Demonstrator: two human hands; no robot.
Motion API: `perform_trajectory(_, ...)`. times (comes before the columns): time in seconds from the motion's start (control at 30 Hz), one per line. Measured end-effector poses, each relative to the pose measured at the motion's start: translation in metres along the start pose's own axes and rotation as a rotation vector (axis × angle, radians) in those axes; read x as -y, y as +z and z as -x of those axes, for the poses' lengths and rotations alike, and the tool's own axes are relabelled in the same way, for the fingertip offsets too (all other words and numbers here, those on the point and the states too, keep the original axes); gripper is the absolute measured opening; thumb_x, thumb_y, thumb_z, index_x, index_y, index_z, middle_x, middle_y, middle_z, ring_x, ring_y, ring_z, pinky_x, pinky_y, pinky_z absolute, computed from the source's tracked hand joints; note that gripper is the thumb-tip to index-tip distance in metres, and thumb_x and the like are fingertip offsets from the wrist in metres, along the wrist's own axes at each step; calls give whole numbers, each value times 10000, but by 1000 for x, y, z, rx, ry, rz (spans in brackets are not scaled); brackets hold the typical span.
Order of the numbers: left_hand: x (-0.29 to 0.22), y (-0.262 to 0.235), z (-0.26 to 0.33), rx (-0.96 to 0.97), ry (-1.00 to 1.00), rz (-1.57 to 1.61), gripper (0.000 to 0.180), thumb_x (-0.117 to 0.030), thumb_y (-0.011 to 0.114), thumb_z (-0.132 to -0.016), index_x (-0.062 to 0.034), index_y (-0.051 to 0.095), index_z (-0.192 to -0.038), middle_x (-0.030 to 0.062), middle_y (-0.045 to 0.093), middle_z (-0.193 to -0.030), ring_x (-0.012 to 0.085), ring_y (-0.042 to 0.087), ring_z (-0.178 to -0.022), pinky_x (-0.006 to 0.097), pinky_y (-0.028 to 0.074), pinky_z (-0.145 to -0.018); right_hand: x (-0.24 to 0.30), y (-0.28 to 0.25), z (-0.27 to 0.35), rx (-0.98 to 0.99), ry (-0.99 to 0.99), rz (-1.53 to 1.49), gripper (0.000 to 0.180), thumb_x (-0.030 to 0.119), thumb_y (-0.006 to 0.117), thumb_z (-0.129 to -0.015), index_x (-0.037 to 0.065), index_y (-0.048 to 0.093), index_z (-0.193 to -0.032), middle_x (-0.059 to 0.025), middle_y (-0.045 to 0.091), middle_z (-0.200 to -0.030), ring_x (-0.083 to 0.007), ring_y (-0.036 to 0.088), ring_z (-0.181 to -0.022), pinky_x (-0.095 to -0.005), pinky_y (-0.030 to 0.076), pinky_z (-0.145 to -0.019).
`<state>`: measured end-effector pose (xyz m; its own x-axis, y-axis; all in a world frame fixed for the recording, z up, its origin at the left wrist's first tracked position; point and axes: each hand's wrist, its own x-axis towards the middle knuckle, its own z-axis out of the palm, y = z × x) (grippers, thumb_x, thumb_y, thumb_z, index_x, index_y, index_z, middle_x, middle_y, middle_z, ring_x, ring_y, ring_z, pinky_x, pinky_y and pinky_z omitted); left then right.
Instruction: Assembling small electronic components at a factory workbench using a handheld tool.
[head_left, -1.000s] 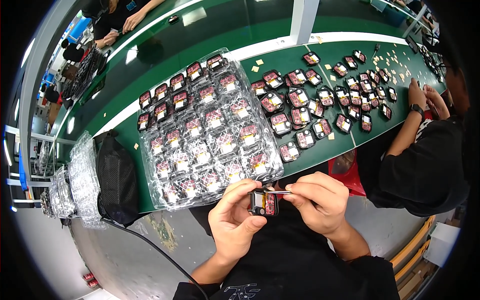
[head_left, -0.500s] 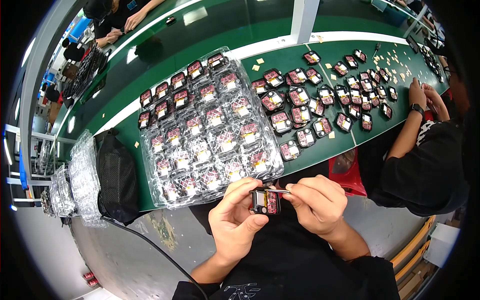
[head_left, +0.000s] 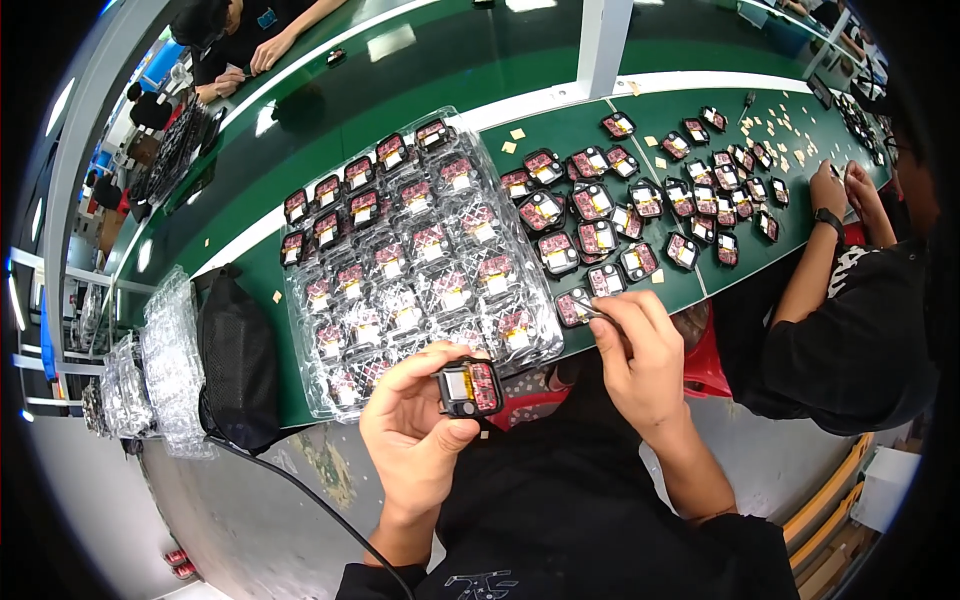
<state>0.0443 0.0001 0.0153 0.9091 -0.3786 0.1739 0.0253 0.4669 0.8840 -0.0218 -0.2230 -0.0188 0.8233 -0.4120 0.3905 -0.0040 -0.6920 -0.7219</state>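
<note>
Between the thumb and fingers of my left hand [head_left: 415, 425] is an open black device housing [head_left: 470, 388], showing a red circuit board, a silvery block and a yellow strip. My right hand [head_left: 640, 365] pinches thin metal tweezers [head_left: 590, 309]. Their tip reaches over the nearest loose housing [head_left: 572, 308] at the table's front edge; whether they touch it I cannot tell. Several similar housings [head_left: 597, 238] lie loose on the green table behind. Left of them, a clear plastic blister tray [head_left: 555, 335] holds rows of the same housings.
A black mesh bag [head_left: 238, 350] and stacked clear trays [head_left: 170, 350] stand at the left, with a black cable [head_left: 300, 490] running down. Small beige pieces [head_left: 785, 135] are scattered at the far right, beside a co-worker's hands [head_left: 850, 190]. A white post [head_left: 603, 50] rises behind.
My left hand has moved left with the housing. My right hand has carried the tweezers away from it, up and forward to a loose housing at the table edge.
</note>
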Motion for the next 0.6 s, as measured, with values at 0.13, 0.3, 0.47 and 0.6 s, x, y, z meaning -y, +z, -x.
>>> perform_trajectory(0.13, -18, -7, -25, 7, 63, -178, 607, -28, 872, -848, 23, 546, -1358, 172, 587, -1338, 272, 630, -1229, 389, 526, -1063, -2, 9, 8, 207, 16, 274, 316, 249, 812, -897, 108, 709, -1160, -91, 580, -1032, -309, 691, -709, -439, 550, -581)
perform_trajectory(0.3, -41, -15, -84, 127, -11, -778, 354, 78, 809, -840, 9, 665, -1157, 96, 619, -1261, 179, 648, -1152, 322, 567, -977, -6, 5, 14, 196, 56, 290, 356, 289, 844, -862, 99, 711, -1131, -87, 587, -1048, -312, 693, -716, -440, 549, -585)
perform_trajectory(0.47, -27, -22, -150, 94, 305, -1378, 238, -24, 836, -828, 27, 669, -990, 113, 684, -1009, 233, 709, -967, 340, 580, -904, -5, 3, 17, 187, 40, 303, 371, 291, 862, -837, 100, 714, -1119, -86, 598, -1102, -314, 707, -745, -442, 559, -603)
perform_trajectory(0.6, -12, -28, -172, 68, 356, -1492, 242, -177, 829, -861, -10, 700, -980, 152, 683, -992, 359, 666, -933, 450, 537, -848, -4, 4, 19, 156, 44, 291, 338, 237, 855, -829, 94, 718, -1103, -92, 618, -1156, -301, 714, -722, -430, 569, -611)
